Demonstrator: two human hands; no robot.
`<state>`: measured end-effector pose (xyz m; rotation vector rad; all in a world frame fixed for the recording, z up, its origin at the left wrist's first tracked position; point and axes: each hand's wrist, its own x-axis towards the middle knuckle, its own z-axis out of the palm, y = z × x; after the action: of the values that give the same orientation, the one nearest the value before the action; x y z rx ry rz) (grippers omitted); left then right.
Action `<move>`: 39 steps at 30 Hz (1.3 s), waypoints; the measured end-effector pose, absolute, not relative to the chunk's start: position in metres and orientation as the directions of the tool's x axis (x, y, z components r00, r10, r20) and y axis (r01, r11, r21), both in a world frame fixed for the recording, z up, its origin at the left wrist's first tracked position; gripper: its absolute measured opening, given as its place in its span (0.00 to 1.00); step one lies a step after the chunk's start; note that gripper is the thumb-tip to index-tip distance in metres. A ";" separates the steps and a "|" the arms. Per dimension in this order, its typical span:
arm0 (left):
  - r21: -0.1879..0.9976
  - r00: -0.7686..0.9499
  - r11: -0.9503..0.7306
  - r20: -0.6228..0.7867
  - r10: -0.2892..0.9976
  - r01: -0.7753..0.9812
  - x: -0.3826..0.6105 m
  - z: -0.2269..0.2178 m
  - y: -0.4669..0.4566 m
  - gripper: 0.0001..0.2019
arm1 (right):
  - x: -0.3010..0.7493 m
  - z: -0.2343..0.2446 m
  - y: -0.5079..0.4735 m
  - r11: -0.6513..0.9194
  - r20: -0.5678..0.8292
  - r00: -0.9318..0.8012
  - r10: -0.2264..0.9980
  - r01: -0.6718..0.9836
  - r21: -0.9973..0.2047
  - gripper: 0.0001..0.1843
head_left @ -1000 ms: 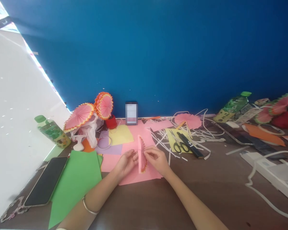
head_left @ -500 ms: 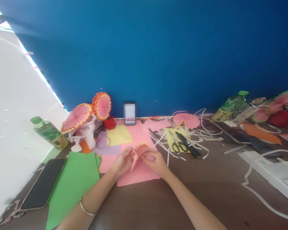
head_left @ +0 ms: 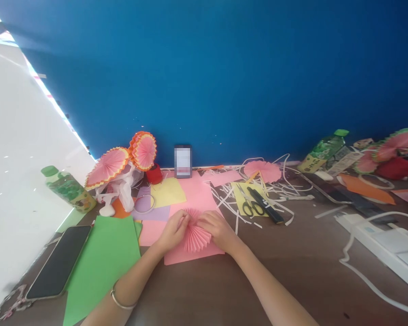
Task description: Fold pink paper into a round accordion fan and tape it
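Observation:
A pleated pink paper fan [head_left: 196, 237] is spread between my hands, its folds facing me. My left hand [head_left: 174, 230] pinches its left edge, thumb and fingers together. On the other side my right hand [head_left: 219, 230] has its fingers closed over the fan's upper right edge. Pink sheets of paper [head_left: 177, 259] lie flat on the table underneath. Just right of my right hand are black-handled scissors [head_left: 253, 208] and a black marker-like stick [head_left: 267, 207], both on a yellow sheet [head_left: 238, 203].
Left are green paper [head_left: 102, 262], a phone [head_left: 59, 262], a bottle [head_left: 68, 190] and finished pleated fans [head_left: 108, 167]. A small screen [head_left: 183, 162] leans on the blue wall. White paper strips [head_left: 221, 199] are scattered behind the scissors. A power strip [head_left: 377, 253] with a cable lies right.
The fan, folded narrow and upright with a yellow edge showing, is now spread wide into a pink pleated round. My right hand has shifted from a pinch to lying over its edge.

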<state>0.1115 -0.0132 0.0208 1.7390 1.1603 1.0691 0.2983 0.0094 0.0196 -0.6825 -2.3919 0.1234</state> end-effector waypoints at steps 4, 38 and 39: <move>0.869 0.179 -0.295 0.242 0.953 0.396 0.108 0.014 -0.007 0.12 | 0.299 0.017 0.011 0.880 0.508 -0.719 0.474 0.396 -0.261 0.17; 0.521 0.219 -0.324 0.254 0.942 0.790 0.061 0.032 0.006 0.05 | 0.294 0.008 0.014 0.889 0.403 -0.798 0.448 0.348 -0.299 0.16; 0.526 0.280 -0.360 0.228 0.932 0.771 0.059 0.032 0.005 0.09 | 0.294 0.008 0.013 0.885 0.402 -0.795 0.454 0.351 -0.305 0.16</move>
<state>0.0592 0.0054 0.0324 2.2424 1.5526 0.7291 0.2943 0.0133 0.0076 -0.5856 -2.5791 0.2958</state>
